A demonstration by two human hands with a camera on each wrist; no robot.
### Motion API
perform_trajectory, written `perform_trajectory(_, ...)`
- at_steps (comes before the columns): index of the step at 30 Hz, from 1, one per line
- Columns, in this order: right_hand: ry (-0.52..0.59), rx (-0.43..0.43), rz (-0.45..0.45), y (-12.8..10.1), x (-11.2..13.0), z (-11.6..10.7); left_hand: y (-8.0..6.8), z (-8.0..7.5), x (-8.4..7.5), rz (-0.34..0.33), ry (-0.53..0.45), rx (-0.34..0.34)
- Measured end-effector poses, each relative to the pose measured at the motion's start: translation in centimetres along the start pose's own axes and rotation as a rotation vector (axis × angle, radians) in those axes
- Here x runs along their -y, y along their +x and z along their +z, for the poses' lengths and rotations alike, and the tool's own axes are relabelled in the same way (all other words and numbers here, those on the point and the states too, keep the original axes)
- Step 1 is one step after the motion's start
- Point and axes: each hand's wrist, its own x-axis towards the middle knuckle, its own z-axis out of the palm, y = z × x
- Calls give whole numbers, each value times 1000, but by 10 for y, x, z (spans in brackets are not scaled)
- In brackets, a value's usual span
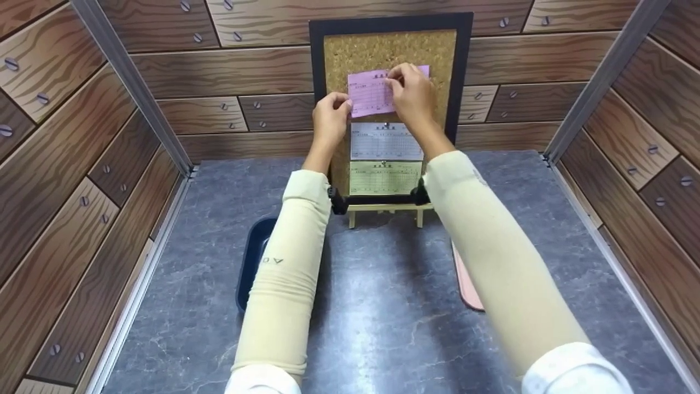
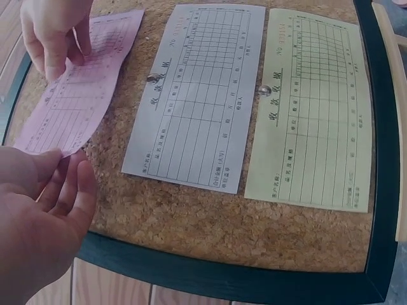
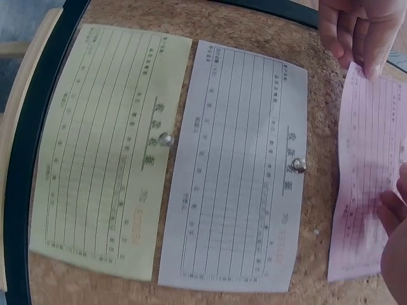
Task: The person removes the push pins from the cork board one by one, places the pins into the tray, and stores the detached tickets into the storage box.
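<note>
A pink receipt slip [image 1: 366,98] lies against the cork board [image 1: 391,46], a little tilted and bowed. My left hand [image 1: 332,112] pinches its left edge near the lower corner, thumb on the front in the left wrist view. Over the slip's heading, my right hand [image 1: 413,96] has thumb and forefinger drawn together on something small that the fingertips hide. Below hang a white receipt slip [image 2: 194,101] and a yellow-green receipt slip [image 2: 311,114]. A silver pushpin [image 3: 297,165] fixes the white one, another pushpin [image 3: 166,139] the yellow-green one.
The board's black frame [image 1: 465,82] leans on a small wooden easel [image 1: 353,218], with black clips [image 1: 338,201] at its lower corners. A dark blue tray [image 1: 244,284] sits left and a pink tray [image 1: 466,284] right, both partly behind my sleeves. Wood-patterned walls [image 1: 229,76] surround the grey table.
</note>
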Motion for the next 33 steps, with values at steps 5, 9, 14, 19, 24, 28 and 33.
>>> perform_trajectory(5, 145, -72, -75, -12, -12, -14, -5, -8, 2, 5, -84, 21)
perform_trajectory(9, 231, -125, -136, -26, -25, -26, -11, -15, 6, -5, -162, 27)
perform_trajectory(14, 265, -159, -150, -51, -40, -46, -25, -26, 13, 1, -230, 23)
perform_trajectory(19, 236, -174, -151, -77, -55, -70, -37, -37, 20, -2, -286, -7)
perform_trajectory(24, 231, -200, -155, -102, -72, -93, -53, -48, 26, -23, -355, -17)
perform_trajectory(28, 224, -202, -169, -121, -82, -103, -68, -58, 33, -34, -391, -35)
perform_trajectory(33, 225, -196, -173, -143, -91, -109, -88, -70, 42, -40, -407, -45)
